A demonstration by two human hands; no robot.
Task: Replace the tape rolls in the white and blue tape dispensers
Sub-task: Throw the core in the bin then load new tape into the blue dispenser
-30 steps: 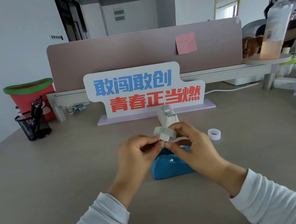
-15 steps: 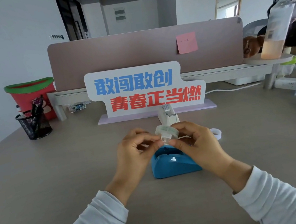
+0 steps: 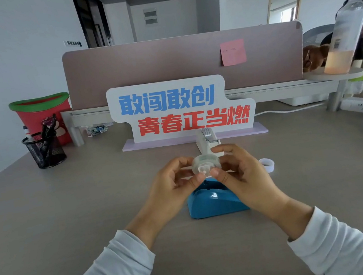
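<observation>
Both hands hold a clear tape roll (image 3: 205,163) with a white core just above the blue tape dispenser (image 3: 213,200) on the desk. My left hand (image 3: 173,185) pinches it from the left and my right hand (image 3: 242,175) from the right, thumbs meeting at the core. The white tape dispenser (image 3: 208,141) stands behind the hands, with a roll in it. A second, white tape roll (image 3: 267,164) lies on the desk to the right of my right hand.
A slogan sign (image 3: 178,109) stands at the back on a purple base. A mesh pen holder (image 3: 44,149) and a red bin (image 3: 42,115) are at the far left. A power strip (image 3: 362,106) and cables lie far right, below a bottle (image 3: 345,42).
The hands have turned the clear roll so its core faces the camera, and have shifted slightly lower and right over the blue dispenser.
</observation>
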